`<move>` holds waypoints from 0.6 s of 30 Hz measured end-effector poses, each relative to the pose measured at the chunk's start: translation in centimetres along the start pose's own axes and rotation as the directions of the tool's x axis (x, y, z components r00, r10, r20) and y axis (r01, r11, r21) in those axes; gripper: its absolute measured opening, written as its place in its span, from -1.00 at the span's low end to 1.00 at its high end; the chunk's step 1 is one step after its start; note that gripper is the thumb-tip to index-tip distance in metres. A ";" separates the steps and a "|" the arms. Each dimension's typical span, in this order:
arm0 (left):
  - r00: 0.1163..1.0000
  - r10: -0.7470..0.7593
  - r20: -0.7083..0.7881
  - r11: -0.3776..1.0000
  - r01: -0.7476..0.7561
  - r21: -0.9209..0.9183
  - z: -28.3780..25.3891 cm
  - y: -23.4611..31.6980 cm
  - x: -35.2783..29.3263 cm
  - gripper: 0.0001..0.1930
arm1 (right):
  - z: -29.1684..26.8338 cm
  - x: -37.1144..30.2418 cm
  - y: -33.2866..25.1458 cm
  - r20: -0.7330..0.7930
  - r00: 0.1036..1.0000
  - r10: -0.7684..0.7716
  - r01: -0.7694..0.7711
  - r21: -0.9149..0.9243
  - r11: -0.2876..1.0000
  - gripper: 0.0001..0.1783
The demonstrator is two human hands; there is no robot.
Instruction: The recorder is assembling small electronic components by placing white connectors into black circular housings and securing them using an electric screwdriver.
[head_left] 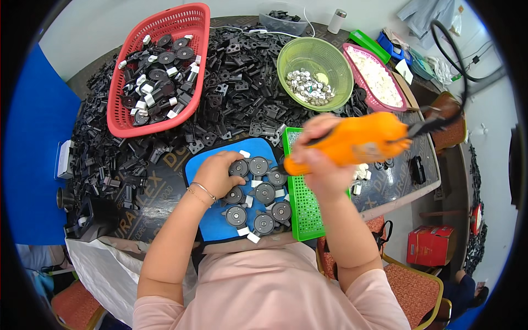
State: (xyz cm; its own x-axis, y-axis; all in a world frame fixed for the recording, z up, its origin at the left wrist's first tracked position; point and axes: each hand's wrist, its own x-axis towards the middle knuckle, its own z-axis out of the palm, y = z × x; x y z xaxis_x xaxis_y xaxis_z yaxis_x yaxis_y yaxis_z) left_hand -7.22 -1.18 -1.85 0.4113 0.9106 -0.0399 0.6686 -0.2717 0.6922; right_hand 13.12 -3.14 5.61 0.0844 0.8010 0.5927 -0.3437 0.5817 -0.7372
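On a blue mat [212, 220] lie several black round parts [265, 193] with white tabs, set close together. My left hand [215, 173] is curled around the black disc part [238, 168] at the mat's upper left, thumb and fingers pressing its edge. My right hand [322, 157], slightly blurred, grips an orange electric screwdriver [357, 140] lying sideways, its cord running off to the upper right. The tool's dark tip points left, close to the disc [276, 176] at the mat's right side; whether they touch I cannot tell.
A green tray [308, 212] borders the mat. Behind are a red basket [118, 104] of finished-looking parts, a heap of black pieces [239, 88], a green colander [338, 60] with small metal pieces and a pink basket [404, 104] of white pieces. A red box [429, 246] stands lower right.
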 end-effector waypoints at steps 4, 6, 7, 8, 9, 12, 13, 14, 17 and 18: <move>0.998 -0.043 0.044 0.999 0.042 0.035 -0.3 0.5 0.2 -0.48 | 3.5 -0.4 2.5 0.032 0.988 0.148 -0.149 0.030 0.988 -0.72; 1.000 0.020 0.011 1.000 -0.020 0.003 0.2 -0.1 0.3 -0.48 | 4.1 -0.4 3.4 0.058 0.986 0.155 -0.154 -0.009 0.988 -0.74; 1.000 0.004 0.022 1.000 -0.005 0.028 0.1 0.2 0.3 -0.47 | 4.3 -0.5 3.7 0.079 0.984 0.161 -0.158 -0.049 0.986 -0.76; 1.000 0.000 0.018 1.000 0.000 0.026 0.3 -0.4 0.4 -0.47 | 4.6 -0.6 3.9 0.084 0.983 0.164 -0.161 -0.047 0.986 -0.76; 0.999 0.025 0.034 0.998 -0.027 0.051 0.9 -1.4 0.6 -0.47 | 4.8 -0.7 4.1 0.094 0.980 0.178 -0.176 -0.032 0.984 -0.76; 0.997 0.042 0.060 0.996 -0.046 0.074 0.7 -1.3 0.6 -0.48 | 5.0 -0.7 4.2 0.137 0.967 0.216 -0.213 -0.040 0.976 -0.76; 0.997 0.031 0.065 0.996 -0.036 0.078 0.4 -1.0 0.5 -0.48 | 5.0 -0.6 4.3 0.173 0.956 0.237 -0.230 -0.059 0.971 -0.76; 0.997 0.032 0.064 0.996 -0.037 0.077 0.5 -1.1 0.6 -0.48 | 5.0 -0.7 4.3 0.173 0.956 0.236 -0.229 -0.059 0.972 -0.76; 0.998 0.036 0.057 0.996 -0.041 0.077 0.8 -1.3 0.7 -0.49 | 4.7 -0.7 4.6 0.167 0.950 0.264 -0.267 -0.010 0.964 -0.76; 0.997 0.037 0.074 0.996 -0.042 0.080 0.8 -1.2 0.8 -0.50 | 4.5 -0.7 4.6 0.187 0.943 0.276 -0.284 0.015 0.959 -0.75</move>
State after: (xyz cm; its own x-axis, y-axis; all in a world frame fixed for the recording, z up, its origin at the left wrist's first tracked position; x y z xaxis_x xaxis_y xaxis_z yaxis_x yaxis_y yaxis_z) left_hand -7.18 -0.42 -3.26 0.4800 0.8747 -0.0676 0.6982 -0.3342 0.6331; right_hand 7.28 -1.69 3.28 -0.1900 0.8894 0.4157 -0.3673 0.3283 -0.8702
